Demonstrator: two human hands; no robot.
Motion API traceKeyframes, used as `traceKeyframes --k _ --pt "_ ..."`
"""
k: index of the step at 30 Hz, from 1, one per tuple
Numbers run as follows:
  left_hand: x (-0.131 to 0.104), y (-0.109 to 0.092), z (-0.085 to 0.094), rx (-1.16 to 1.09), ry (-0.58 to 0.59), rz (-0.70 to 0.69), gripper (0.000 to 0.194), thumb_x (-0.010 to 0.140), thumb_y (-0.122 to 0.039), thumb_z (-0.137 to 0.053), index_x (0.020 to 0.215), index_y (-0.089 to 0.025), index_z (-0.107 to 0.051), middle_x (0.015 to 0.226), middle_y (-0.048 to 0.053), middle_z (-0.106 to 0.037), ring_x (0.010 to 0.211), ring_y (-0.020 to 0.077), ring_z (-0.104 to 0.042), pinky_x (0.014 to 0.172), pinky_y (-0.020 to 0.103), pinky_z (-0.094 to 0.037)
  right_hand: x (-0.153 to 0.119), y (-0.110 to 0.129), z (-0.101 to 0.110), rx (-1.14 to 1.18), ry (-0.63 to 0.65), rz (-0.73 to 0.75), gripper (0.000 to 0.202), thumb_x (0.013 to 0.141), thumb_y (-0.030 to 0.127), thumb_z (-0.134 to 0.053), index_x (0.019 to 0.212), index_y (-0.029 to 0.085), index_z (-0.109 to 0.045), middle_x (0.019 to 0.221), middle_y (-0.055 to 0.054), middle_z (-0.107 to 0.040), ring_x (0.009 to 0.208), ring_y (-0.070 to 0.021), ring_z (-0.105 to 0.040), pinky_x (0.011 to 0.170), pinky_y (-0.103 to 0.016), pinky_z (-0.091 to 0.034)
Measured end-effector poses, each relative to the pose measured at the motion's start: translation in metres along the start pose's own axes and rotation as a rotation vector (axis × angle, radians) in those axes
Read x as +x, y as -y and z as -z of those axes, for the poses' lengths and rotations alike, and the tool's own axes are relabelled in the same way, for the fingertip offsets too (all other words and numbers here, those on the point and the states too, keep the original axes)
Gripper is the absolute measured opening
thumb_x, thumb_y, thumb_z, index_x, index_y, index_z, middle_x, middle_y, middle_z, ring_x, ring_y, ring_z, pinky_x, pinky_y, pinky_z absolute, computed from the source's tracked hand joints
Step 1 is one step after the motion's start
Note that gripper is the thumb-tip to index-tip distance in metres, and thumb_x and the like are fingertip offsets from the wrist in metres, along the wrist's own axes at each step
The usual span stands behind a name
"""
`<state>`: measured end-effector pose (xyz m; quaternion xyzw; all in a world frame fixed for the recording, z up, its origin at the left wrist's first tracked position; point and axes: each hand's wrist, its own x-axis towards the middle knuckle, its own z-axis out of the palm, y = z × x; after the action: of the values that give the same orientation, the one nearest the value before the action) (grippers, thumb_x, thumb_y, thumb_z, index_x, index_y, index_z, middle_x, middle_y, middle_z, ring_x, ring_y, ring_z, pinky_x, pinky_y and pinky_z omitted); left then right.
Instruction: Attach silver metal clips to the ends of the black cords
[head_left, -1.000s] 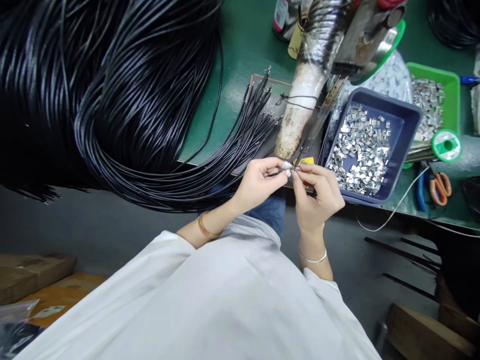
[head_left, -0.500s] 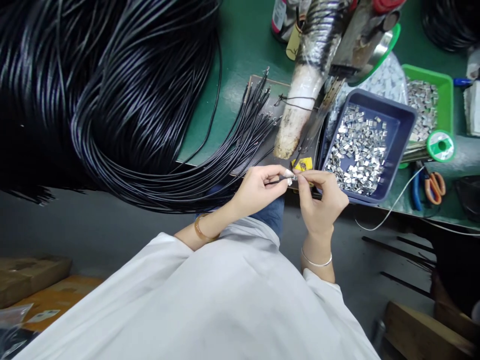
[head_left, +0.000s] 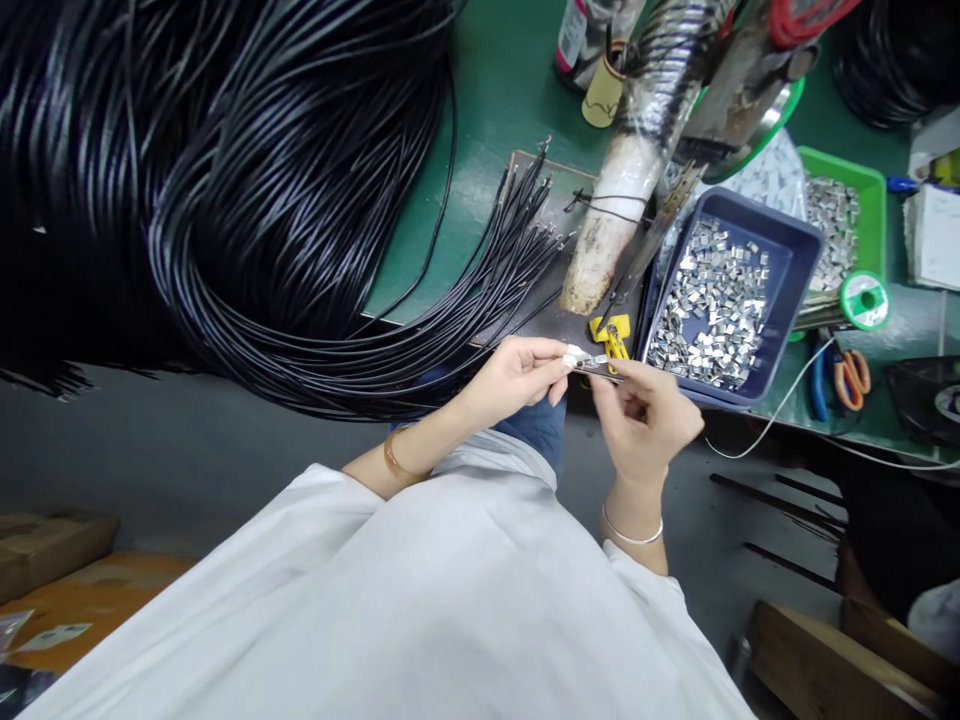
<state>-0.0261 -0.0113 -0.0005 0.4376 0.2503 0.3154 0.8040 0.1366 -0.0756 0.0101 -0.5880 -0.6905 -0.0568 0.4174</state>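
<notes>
My left hand (head_left: 521, 375) is closed in a pinch, with white wrapping on its fingertips. Its fingers hold a black cable (head_left: 597, 374), which runs across the small gap to my right hand (head_left: 646, 408). A small shiny metal clip (head_left: 598, 360) lies by the cable between the fingertips; how it sits there is too small to tell. The thumb and forefinger of my right hand are pinched on the cable. Just beyond them is a yellow-topped machine part (head_left: 611, 328). To the right, a dark blue tray (head_left: 801, 250) holds many loose metal clips.
Black cables (head_left: 300, 170) heap over the left of the green table (head_left: 510, 60), their ends fanned toward the middle. A plastic-wrapped duct (head_left: 619, 185) slants down ahead. Rightward are a green tray (head_left: 874, 200), a wire spool (head_left: 864, 300) and orange-and-blue-handled pliers (head_left: 852, 378).
The fingertips have drawn slightly apart, and a stretch of black cable now shows between them. More of the yellow part is visible. The view has shifted slightly.
</notes>
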Motion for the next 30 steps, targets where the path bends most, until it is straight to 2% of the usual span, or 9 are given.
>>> traceKeyframes --k 2,5,9,13,17,21,24,27,30 --pt "0.0 0.002 -0.001 0.033 0.009 -0.04 0.037 0.084 -0.046 -0.065 0.087 -0.01 -0.069 0.052 -0.003 -0.054 0.038 0.0011 -0.031 0.039 0.019 -0.022 0.002 0.004 0.0 -0.041 0.094 0.06 0.017 0.08 0.021 -0.07 0.097 0.023 -0.066 0.053 0.01 -0.048 0.044 -0.004 -0.042 0.051 -0.019 -0.039" --pt "0.0 0.007 -0.003 0.159 -0.04 -0.146 0.034 0.088 -0.039 -0.061 0.097 -0.008 -0.07 0.053 -0.002 -0.057 0.041 0.0033 -0.042 0.042 0.017 -0.033 0.004 0.008 -0.003 0.002 0.119 -0.112 0.004 0.086 0.022 -0.064 0.09 0.021 -0.064 0.056 0.008 -0.049 0.045 -0.0037 -0.04 0.049 -0.019 -0.036" --pt "-0.001 0.014 -0.005 0.61 -0.193 -0.498 0.023 0.088 -0.02 -0.057 0.102 -0.01 -0.073 0.072 0.005 -0.073 0.063 0.0101 -0.065 0.062 0.02 -0.051 0.006 0.008 -0.006 0.298 0.211 -0.427 0.009 0.089 0.03 -0.06 0.086 0.021 -0.06 0.062 0.007 -0.052 0.05 -0.0037 -0.043 0.048 -0.017 -0.036" --pt "0.0 0.018 -0.007 0.869 -0.293 -0.769 0.024 0.086 -0.011 -0.055 0.101 -0.01 -0.074 0.093 0.01 -0.077 0.075 0.0118 -0.07 0.071 0.02 -0.054 0.007 0.006 -0.008 0.419 0.234 -0.512 0.015 0.088 0.035 -0.061 0.083 0.021 -0.061 0.064 0.006 -0.053 0.053 -0.0046 -0.047 0.05 -0.018 -0.039" --pt "0.006 0.019 -0.011 0.721 -0.37 -0.611 0.019 0.083 -0.016 -0.06 0.092 -0.01 -0.076 0.071 0.004 -0.074 0.051 0.0059 -0.055 0.053 0.018 -0.044 0.005 0.006 -0.009 0.321 -0.022 -0.453 0.015 0.088 0.036 -0.061 0.086 0.021 -0.064 0.066 0.005 -0.056 0.051 -0.0048 -0.049 0.047 -0.019 -0.038" --pt "0.014 0.017 -0.013 0.378 -0.371 -0.393 0.015 0.077 -0.019 -0.066 0.085 -0.01 -0.076 0.07 0.002 -0.073 0.056 0.0064 -0.059 0.053 0.016 -0.044 0.003 0.004 -0.012 0.34 -0.34 -0.345 0.015 0.094 0.029 -0.05 0.109 0.025 -0.053 0.066 0.007 -0.06 0.045 -0.0063 -0.053 0.044 -0.02 -0.041" --pt "0.021 0.013 -0.01 0.194 -0.346 -0.33 0.011 0.072 -0.019 -0.07 0.079 -0.011 -0.075 0.072 0.002 -0.074 0.062 0.0082 -0.065 0.062 0.017 -0.051 0.003 0.001 -0.015 0.377 -0.315 -0.346 0.013 0.095 0.022 -0.049 0.107 0.025 -0.053 0.086 0.002 -0.072 0.065 -0.0109 -0.07 0.057 -0.026 -0.056" --pt "0.025 0.008 -0.008 0.124 -0.324 -0.3 0.009 0.071 -0.017 -0.072 0.077 -0.012 -0.075 0.069 0.001 -0.073 0.062 0.0074 -0.065 0.064 0.017 -0.052 0.002 0.0 -0.018 0.339 -0.198 -0.332 0.009 0.088 0.018 -0.061 0.095 0.023 -0.061 0.094 -0.001 -0.073 0.087 -0.0153 -0.073 0.076 -0.032 -0.061" --pt "0.027 0.005 -0.009 0.113 -0.308 -0.314 0.007 0.071 -0.014 -0.071 0.076 -0.012 -0.075 0.068 0.0 -0.073 0.06 0.0058 -0.063 0.061 0.015 -0.05 0.003 -0.001 -0.022 0.275 -0.137 -0.262 0.01 0.082 0.015 -0.067 0.088 0.022 -0.064 0.096 -0.001 -0.072 0.09 -0.0139 -0.07 0.072 -0.028 -0.06"
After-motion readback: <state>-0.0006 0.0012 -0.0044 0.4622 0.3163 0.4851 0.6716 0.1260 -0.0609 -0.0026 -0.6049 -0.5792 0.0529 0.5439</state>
